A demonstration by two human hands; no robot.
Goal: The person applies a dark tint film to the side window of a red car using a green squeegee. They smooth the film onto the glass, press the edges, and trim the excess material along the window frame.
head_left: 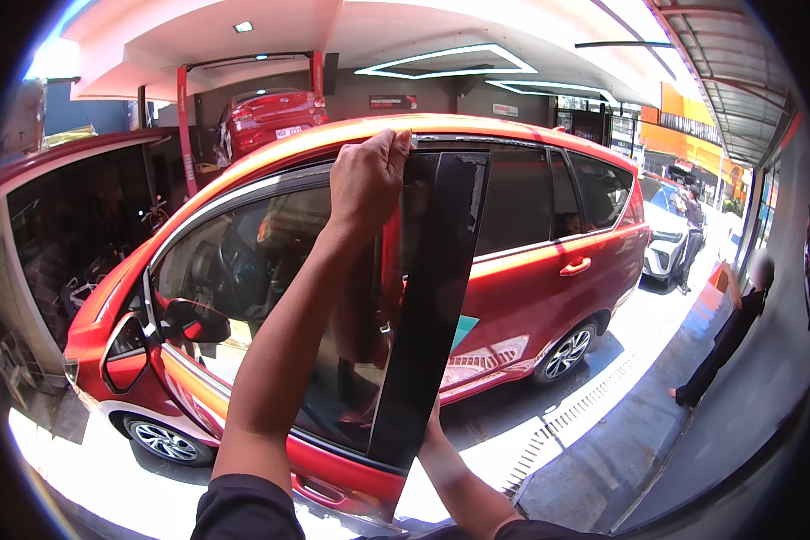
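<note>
A red car (pixel 531 270) stands side-on, its front door (pixel 351 477) swung open toward me. My left hand (pixel 366 180) is raised to the top rear corner of the door's window frame. Its fingers are pinched together there; what lies between them is too small to make out. A wide black pillar panel (pixel 432 315) runs down the door's rear edge, with pale, scuffed residue near its top. My right hand (pixel 433 430) is low at that rear edge, and the door hides its fingers. The door's tinted window (pixel 333 378) is up, beside my left forearm.
A side mirror (pixel 128 351) juts from the car at the left. Farther back, another red car (pixel 274 117) is by a red lift post (pixel 186 130). A white car (pixel 664 229) with a person beside it stands behind; another person (pixel 729 333) leans near the right wall.
</note>
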